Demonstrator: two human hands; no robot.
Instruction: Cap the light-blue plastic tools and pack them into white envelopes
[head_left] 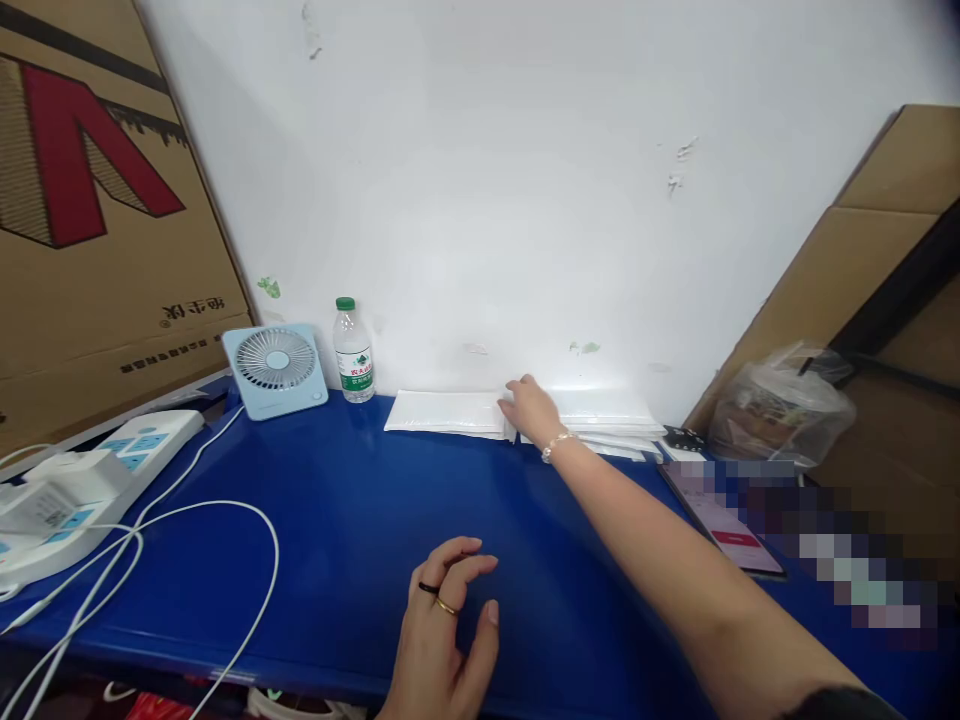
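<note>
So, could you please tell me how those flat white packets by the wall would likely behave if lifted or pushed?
The white packets look thin and flat, so one would probably sag and weigh little. Their glossy faces and the smooth blue table suggest easy sliding. Stacked loosely under the right hand, neighbours may shift too.

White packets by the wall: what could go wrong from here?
1. The right hand sits where the white packets meet in two stacks; a pull may drag several at once, and the right stack is already fanned.
2. The forearm passes close to the phone and might nudge it.
</note>
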